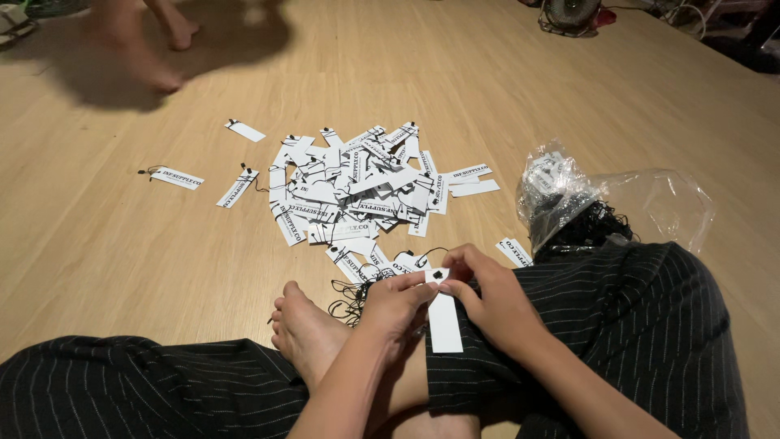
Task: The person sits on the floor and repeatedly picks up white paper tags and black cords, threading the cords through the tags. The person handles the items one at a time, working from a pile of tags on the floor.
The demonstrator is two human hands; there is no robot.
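Fingers of left hand [400, 299] and right hand [481, 294] pinch 1 blank white paper tag [444, 319] upright — steadying its hole — just below the heap of printed white tags [357, 191].

Another person's bare feet [158, 49] at the top edge are motion-blurred and cut off above the ankles. A dark round object [570, 15] at the top edge is only partly in view. The clear plastic bag [617, 203] hides its tangled black contents behind crinkled glare. The lower tags in the white tag pile [357, 191] lie buried under others.
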